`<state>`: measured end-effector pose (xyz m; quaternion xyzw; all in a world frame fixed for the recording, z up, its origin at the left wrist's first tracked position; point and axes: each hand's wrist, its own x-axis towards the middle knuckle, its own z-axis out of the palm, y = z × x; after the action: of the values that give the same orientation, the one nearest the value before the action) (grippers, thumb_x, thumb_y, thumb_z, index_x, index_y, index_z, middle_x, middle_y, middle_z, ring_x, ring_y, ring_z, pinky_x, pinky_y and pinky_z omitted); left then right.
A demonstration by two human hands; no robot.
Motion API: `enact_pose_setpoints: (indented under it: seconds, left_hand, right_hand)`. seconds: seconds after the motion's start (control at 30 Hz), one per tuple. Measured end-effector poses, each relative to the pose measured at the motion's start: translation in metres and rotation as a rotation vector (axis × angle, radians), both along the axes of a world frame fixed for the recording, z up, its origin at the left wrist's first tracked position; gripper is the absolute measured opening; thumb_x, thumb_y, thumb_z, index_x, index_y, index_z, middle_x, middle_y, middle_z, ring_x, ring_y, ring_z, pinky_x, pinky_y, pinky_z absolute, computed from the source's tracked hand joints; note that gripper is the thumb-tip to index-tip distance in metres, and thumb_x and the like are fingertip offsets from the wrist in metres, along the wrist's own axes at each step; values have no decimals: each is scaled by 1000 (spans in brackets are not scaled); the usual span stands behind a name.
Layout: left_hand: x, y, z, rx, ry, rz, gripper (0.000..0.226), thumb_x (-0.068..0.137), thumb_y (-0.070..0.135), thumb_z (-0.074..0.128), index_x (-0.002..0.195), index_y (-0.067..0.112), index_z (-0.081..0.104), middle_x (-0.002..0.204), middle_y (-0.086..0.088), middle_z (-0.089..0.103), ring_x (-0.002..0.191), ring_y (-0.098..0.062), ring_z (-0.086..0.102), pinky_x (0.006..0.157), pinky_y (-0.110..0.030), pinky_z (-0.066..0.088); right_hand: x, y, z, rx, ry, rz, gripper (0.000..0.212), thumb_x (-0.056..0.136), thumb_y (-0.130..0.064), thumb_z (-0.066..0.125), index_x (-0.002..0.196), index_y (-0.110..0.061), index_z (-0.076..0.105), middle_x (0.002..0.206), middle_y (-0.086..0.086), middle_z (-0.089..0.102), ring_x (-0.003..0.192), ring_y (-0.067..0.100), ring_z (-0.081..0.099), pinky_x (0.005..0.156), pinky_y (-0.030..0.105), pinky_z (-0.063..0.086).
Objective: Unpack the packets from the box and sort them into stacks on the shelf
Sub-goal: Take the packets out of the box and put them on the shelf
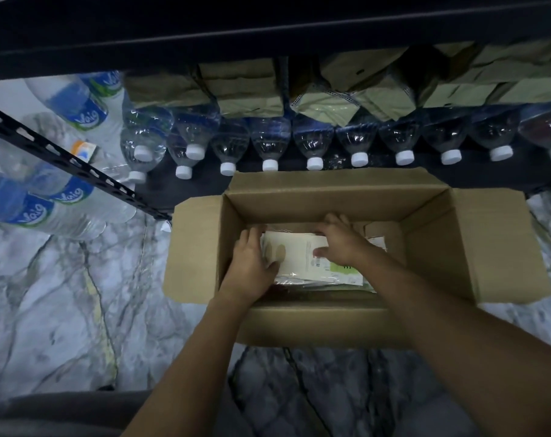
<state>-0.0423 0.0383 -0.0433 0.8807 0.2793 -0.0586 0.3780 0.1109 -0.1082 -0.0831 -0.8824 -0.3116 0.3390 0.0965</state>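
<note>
Two grips, left hand [252,263] and right hand [340,242], clasp packets [299,252] by opposite edges inside open box [441,244].

I read what looks like "Vaig" on the blue bottle labels [36,212]; the packet [299,253] print is too blurred to read.

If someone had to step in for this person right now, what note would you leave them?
The left hand grips the left end of a bundle of pale flat packets; the right hand grips the right end. The bundle lies low in the open brown cardboard box on the floor before the dark metal shelf. Done: olive-brown packets stand stacked on the shelf beyond the clear plastic water bottles. Left: lift this bundle out and sort it; more packets lie underneath.
</note>
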Motion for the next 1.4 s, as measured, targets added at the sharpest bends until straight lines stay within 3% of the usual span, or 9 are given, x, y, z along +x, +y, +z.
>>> enact_pose_setpoints:
  seconds: [0.2,0.43,0.53,0.67,0.8,0.93,1.03,1.27,1.4]
  left_hand:
    - [2,-1,0,-2,-41,7,58,84,18,70,133,10,42,131,-12,45,121,-27,43,105,-33,33]
    - [1,1,-4,-24,-5,30,59,81,18,73,132,12,43,132,-9,45,123,-27,45,108,-42,38]
    - [1,2,-4,-47,4,40,61,82,19,73,134,13,42,134,-8,44,124,-28,44,109,-44,38]
    - [6,2,-3,-67,20,29,69,76,20,78,136,12,42,134,-7,43,124,-26,44,108,-43,39]
    - [9,3,-11,-107,38,20,78,65,25,88,131,16,47,131,-5,43,122,-24,45,105,-44,43]
    - [19,2,-21,-15,170,-35,79,71,22,82,136,10,40,137,-12,40,127,-33,41,107,-43,37]
    - [31,0,-32,43,268,-136,83,74,33,81,140,13,37,145,-10,36,131,-33,35,111,-44,32]
    - [50,0,-59,136,449,-334,79,81,41,71,147,31,29,156,-2,26,143,-28,23,115,-52,16]
    - [53,-1,-61,175,472,-355,86,72,38,79,145,30,33,154,-3,30,142,-29,25,114,-52,17]
  right_hand:
    - [-1,-5,-7,-55,-24,-4,66,74,-48,73,132,-28,50,129,2,38,128,27,26,102,43,26]
    - [1,-8,2,-26,-51,-51,60,62,-47,82,111,-20,62,117,-1,54,118,22,39,99,41,35]
    - [7,-16,13,-26,83,-154,54,59,-36,88,102,-16,63,107,3,66,99,22,59,86,38,50]
    - [20,-33,41,-16,81,-189,43,66,-26,85,101,-19,60,100,-2,60,89,17,56,68,28,46]
    - [36,-60,63,30,94,-266,35,73,-22,81,105,-19,67,100,2,70,85,18,64,74,34,54]
    - [45,-83,79,44,50,-325,31,77,-24,78,106,-16,69,103,5,72,89,20,66,82,37,54]
    - [44,-88,86,51,4,-351,23,80,-28,74,95,-12,69,99,8,70,86,22,63,75,32,49]
    - [34,-88,86,41,-73,-336,26,86,-31,67,104,-12,64,104,10,68,94,26,62,79,37,51]
    - [35,-87,85,57,-82,-334,29,85,-33,67,106,-13,65,105,10,68,95,27,62,81,40,51]
